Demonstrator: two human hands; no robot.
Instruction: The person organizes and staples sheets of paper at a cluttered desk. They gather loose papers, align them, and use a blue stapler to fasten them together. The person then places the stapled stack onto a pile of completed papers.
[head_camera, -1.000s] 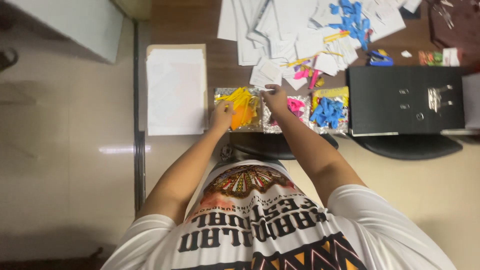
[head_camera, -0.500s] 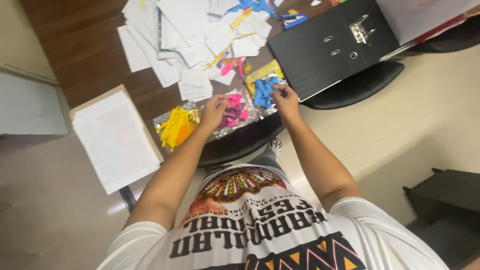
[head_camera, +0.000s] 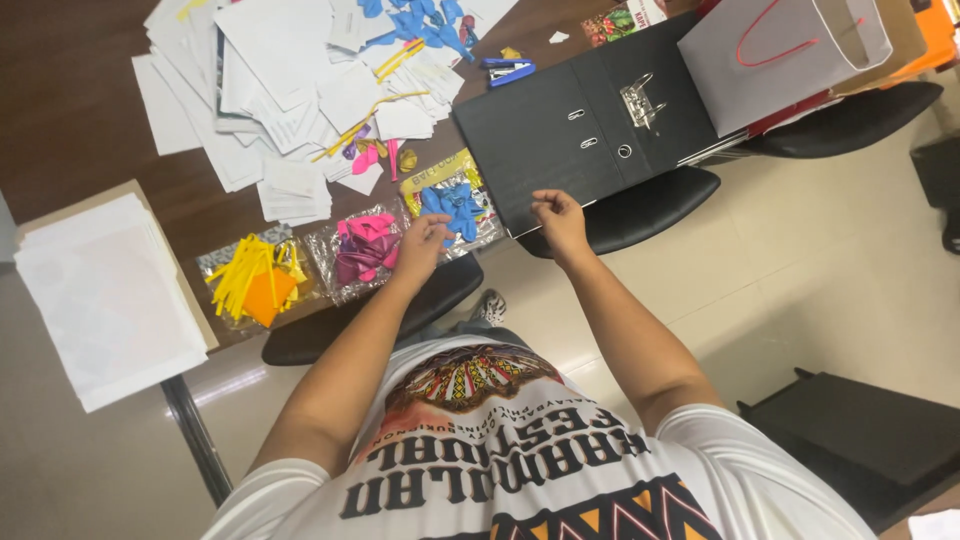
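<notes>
The left hand (head_camera: 420, 243) rests at the near edge of the clear bag of blue balloons (head_camera: 452, 203), its fingers curled loosely and touching the bag's lower left corner; whether they pinch the plastic I cannot tell. The right hand (head_camera: 558, 218) sits over the near corner of the black ring binder (head_camera: 580, 130), fingertips drawn together in a pinch, though what they grip is too small to make out.

Three clear bags lie in a row along the near edge of the brown table (head_camera: 80, 110): one of yellow and orange balloons (head_camera: 250, 277), one of pink balloons (head_camera: 362, 248), one of blue. The blue bag lies just beside the binder, between the two hands. One loose heap of white paper slips (head_camera: 300, 80) spreads behind the bags, and one neat stack of white sheets (head_camera: 105, 295) lies at the left
</notes>
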